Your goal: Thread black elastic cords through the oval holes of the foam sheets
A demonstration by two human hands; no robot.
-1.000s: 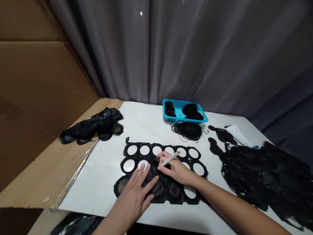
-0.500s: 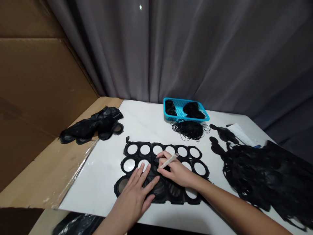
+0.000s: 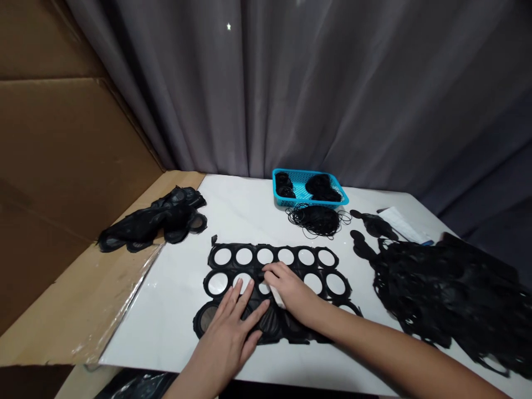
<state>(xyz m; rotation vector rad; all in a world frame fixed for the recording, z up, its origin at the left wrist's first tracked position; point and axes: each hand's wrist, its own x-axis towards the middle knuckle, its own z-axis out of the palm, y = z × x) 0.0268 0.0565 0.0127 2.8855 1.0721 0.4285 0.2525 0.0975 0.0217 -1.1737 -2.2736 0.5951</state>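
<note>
Room left of the mesh sheet [image 3: 254, 256] — black heap [image 3: 449, 293] blocks right.

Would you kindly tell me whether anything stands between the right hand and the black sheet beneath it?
Nothing visible, apart from the white stick held in it: the right hand rests on the black sheet.

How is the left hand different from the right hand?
The left hand lies flat with its fingers spread, while the right hand is curled, fingers bunched. The left hand sits nearer the camera than the right hand. A white stick shows under the right hand; the left hand shows none. Both are bare and rest on the black sheet with round holes.
</note>
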